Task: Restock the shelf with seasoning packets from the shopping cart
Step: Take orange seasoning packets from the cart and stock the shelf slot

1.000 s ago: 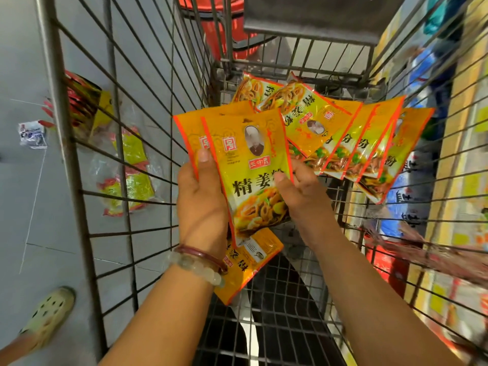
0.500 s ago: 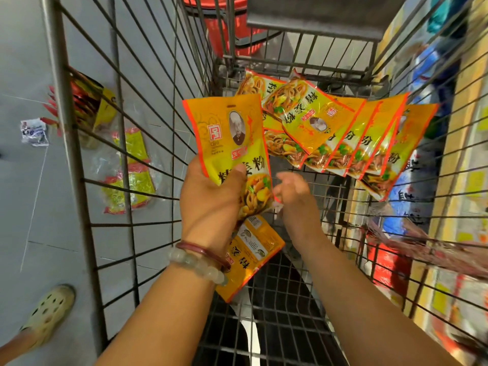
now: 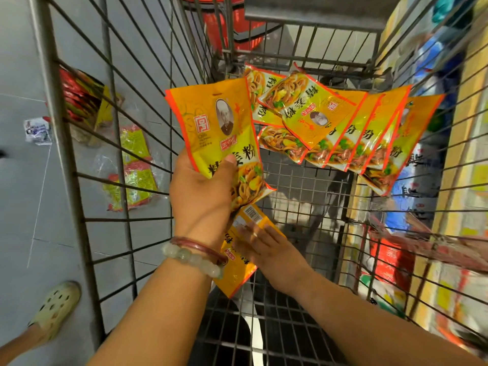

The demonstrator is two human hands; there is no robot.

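**Gathering packets out of the cart**

A grey tiled floor (image 3: pixel 23 207) lies left of a wire cart (image 3: pixel 111 154), with blurred shelf goods (image 3: pixel 435 233) on the right. Inside the cart the left hand (image 3: pixel 200 196) grips a small stack of yellow packets (image 3: pixel 219 128), thumb pressed across the front and fingers curled behind, holding them upright above the cart floor. Just below, the right hand (image 3: pixel 266 249) reaches down onto a lone packet (image 3: pixel 243 260) lying back-side up, barcode showing; its fingers lie on the packet, but whether they have closed round it I cannot tell. Further off, a fan of packets (image 3: pixel 343 128) leans against the far and right walls of the cart. Outside, loose bags (image 3: pixel 132 167) lie on the floor.

The step in hand looks like collection: building a handful before turning to the shelf. The next move calls for pinching the lone packet by an edge, lifting it clear of the mesh and sliding it onto the stack without loosening the left thumb.
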